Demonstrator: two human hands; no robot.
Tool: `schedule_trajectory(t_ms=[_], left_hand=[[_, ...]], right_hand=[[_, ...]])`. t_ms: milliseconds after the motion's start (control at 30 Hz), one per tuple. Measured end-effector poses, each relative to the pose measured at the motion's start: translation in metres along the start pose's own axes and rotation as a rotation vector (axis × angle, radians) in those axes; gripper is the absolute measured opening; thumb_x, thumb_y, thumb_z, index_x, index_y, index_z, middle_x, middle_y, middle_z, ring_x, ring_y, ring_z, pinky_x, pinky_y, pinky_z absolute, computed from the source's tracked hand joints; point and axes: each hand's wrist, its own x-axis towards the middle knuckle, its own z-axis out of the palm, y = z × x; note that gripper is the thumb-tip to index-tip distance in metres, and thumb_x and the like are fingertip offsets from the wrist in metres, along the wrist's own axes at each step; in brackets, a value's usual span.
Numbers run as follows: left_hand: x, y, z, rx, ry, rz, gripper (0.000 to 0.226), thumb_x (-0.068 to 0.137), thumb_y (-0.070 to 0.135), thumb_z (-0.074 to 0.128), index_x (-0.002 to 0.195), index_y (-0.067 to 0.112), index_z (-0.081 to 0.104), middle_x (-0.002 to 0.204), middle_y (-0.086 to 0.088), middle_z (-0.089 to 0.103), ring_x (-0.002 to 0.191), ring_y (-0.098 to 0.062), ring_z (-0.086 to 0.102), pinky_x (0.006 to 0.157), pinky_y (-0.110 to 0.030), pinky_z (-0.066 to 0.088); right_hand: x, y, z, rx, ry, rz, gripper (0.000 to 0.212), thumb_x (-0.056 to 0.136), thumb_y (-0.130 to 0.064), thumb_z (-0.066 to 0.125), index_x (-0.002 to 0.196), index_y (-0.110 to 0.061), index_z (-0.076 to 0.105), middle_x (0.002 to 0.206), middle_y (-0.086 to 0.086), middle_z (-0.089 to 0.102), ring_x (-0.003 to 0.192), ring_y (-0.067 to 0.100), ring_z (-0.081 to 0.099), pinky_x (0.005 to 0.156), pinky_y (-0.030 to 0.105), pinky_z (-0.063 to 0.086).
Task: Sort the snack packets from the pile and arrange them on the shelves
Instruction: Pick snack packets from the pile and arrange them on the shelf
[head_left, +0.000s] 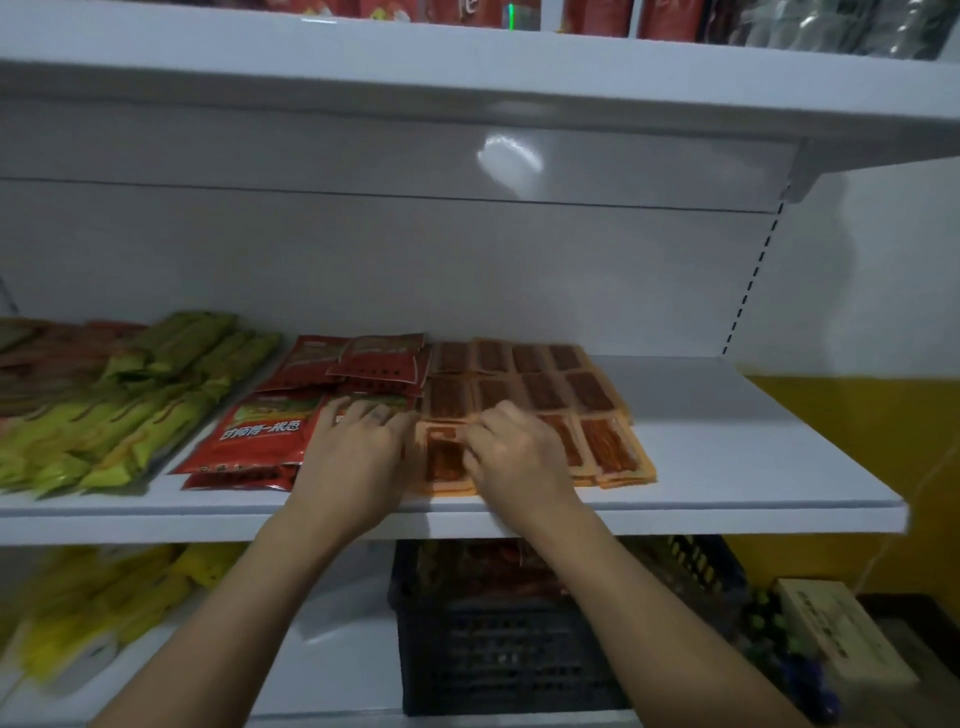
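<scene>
A white shelf (727, 467) is carrying the sorted snacks. Orange packets (540, 389) are lying in a grid at twelve o'clock from the hands: four at the back, four in the middle, and a front row partly hidden. At least four red packets (260, 431) are sitting at ten o'clock, with green packets (130, 405), too blurred to count, at nine. The left hand (358, 447) is lying flat, fingers straight, on a red packet's edge. The right hand (519, 452) is curling its fingers onto the nearest orange packet (444, 460), pinching it. One black crate (493, 660) is standing at six o'clock
</scene>
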Motion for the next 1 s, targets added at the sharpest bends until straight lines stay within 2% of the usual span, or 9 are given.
schedule_trajectory(t_ms=[67, 133, 267, 333, 467, 567, 700, 933, 1000], left_hand=[[-0.006, -0.005, 0.004, -0.004, 0.044, 0.027, 0.042, 0.068, 0.02, 0.085, 0.108, 0.017, 0.072, 0.095, -0.006, 0.074, 0.094, -0.029, 0.069, 0.093, -0.049, 0.047], [-0.012, -0.007, 0.01, -0.014, 0.028, 0.065, 0.041, 0.07, 0.021, 0.083, 0.109, 0.023, 0.072, 0.098, -0.001, 0.074, 0.099, -0.027, 0.067, 0.097, -0.049, 0.04], [-0.015, -0.009, 0.016, -0.057, -0.06, 0.152, 0.033, 0.086, 0.026, 0.068, 0.119, 0.03, 0.069, 0.12, 0.004, 0.069, 0.122, -0.024, 0.057, 0.112, -0.054, 0.025], [-0.012, -0.008, 0.019, -0.106, -0.103, 0.176, 0.035, 0.095, 0.03, 0.058, 0.129, 0.031, 0.062, 0.134, 0.005, 0.061, 0.135, -0.022, 0.045, 0.118, -0.051, 0.009], [-0.006, -0.008, 0.026, -0.169, -0.088, 0.186, 0.037, 0.095, 0.042, 0.056, 0.13, 0.033, 0.059, 0.135, 0.005, 0.061, 0.135, -0.02, 0.045, 0.116, -0.042, 0.003], [-0.001, -0.006, 0.029, -0.157, -0.128, 0.178, 0.044, 0.096, 0.05, 0.052, 0.137, 0.037, 0.051, 0.142, 0.006, 0.054, 0.139, -0.018, 0.039, 0.118, -0.043, 0.001], [0.004, -0.007, 0.03, -0.153, -0.195, 0.183, 0.043, 0.097, 0.046, 0.052, 0.139, 0.039, 0.046, 0.148, 0.01, 0.046, 0.143, -0.013, 0.031, 0.119, -0.043, -0.003], [0.011, -0.007, 0.03, -0.168, -0.21, 0.201, 0.04, 0.097, 0.047, 0.047, 0.137, 0.037, 0.047, 0.144, 0.009, 0.048, 0.14, -0.013, 0.034, 0.12, -0.046, -0.006], [0.014, -0.004, 0.029, -0.164, -0.213, 0.21, 0.043, 0.096, 0.049, 0.047, 0.136, 0.035, 0.047, 0.144, 0.007, 0.048, 0.139, -0.014, 0.034, 0.12, -0.046, -0.007]], right_hand=[[-0.009, -0.01, 0.013, -0.007, -0.107, -0.025, 0.006, 0.072, -0.012, 0.075, 0.07, -0.014, 0.071, 0.073, 0.002, 0.065, 0.07, 0.02, 0.059, 0.059, 0.031, 0.048], [-0.018, -0.017, 0.017, 0.007, -0.216, -0.029, 0.01, 0.068, -0.013, 0.081, 0.069, -0.017, 0.072, 0.073, -0.001, 0.065, 0.071, 0.017, 0.059, 0.058, 0.03, 0.049], [-0.022, -0.02, 0.018, 0.015, -0.327, 0.0, 0.009, 0.071, -0.018, 0.081, 0.077, -0.022, 0.076, 0.079, -0.005, 0.068, 0.076, 0.015, 0.061, 0.064, 0.029, 0.051], [-0.02, -0.019, 0.015, 0.03, -0.349, 0.024, 0.008, 0.079, -0.021, 0.074, 0.086, -0.022, 0.077, 0.087, -0.004, 0.07, 0.082, 0.016, 0.061, 0.07, 0.031, 0.051], [-0.021, -0.017, 0.005, 0.108, -0.347, 0.084, 0.021, 0.085, -0.021, 0.066, 0.104, -0.02, 0.076, 0.104, -0.003, 0.071, 0.094, 0.017, 0.06, 0.081, 0.034, 0.049], [-0.022, -0.011, 0.0, 0.091, -0.302, 0.134, 0.023, 0.083, -0.019, 0.066, 0.104, -0.019, 0.075, 0.104, -0.002, 0.071, 0.094, 0.017, 0.061, 0.082, 0.033, 0.049], [-0.022, 0.007, -0.006, 0.046, -0.28, 0.258, 0.023, 0.085, -0.017, 0.068, 0.107, -0.02, 0.075, 0.105, -0.004, 0.071, 0.097, 0.017, 0.061, 0.085, 0.034, 0.046], [-0.038, 0.034, -0.013, -0.031, -0.272, 0.427, 0.021, 0.079, -0.009, 0.074, 0.098, -0.015, 0.078, 0.098, 0.0, 0.074, 0.092, 0.023, 0.065, 0.084, 0.038, 0.049], [-0.044, 0.041, -0.018, -0.047, -0.295, 0.482, 0.023, 0.08, -0.011, 0.074, 0.102, -0.015, 0.077, 0.102, 0.002, 0.074, 0.096, 0.024, 0.064, 0.089, 0.039, 0.048]])
